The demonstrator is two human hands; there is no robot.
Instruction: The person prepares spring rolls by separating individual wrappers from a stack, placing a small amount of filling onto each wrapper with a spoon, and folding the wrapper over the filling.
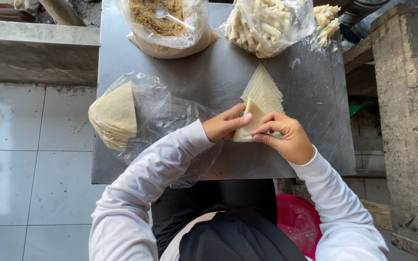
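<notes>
Steel tabletop [209,72] under you, grey tiled floor off to the left — and you're mid-fold. Your left hand [224,125] and right hand [286,137] meet over one triangular pastry wrapper [247,126], lifted just above the near edge of the fanned stack of wrappers [264,92]. Left thumb and fingers are pinched onto the sheet's left edge; right fingertips are pressed together on its lower right corner. So both hands are closed on that one wrapper, holding it as a loose cone or pocket — hard to tell how far it's folded.

By the look of it, this is the shaping step, before any filling goes in. Next you'd need one hand free: keep the cone pinched in the left, reach the right up to the plastic spoon [166,14] in the bag of brown crumbly filling [158,19] at the far edge. Finished rolls [262,26] sit bagged beside it. Spare wrappers [114,116] wait in plastic at your left.
</notes>
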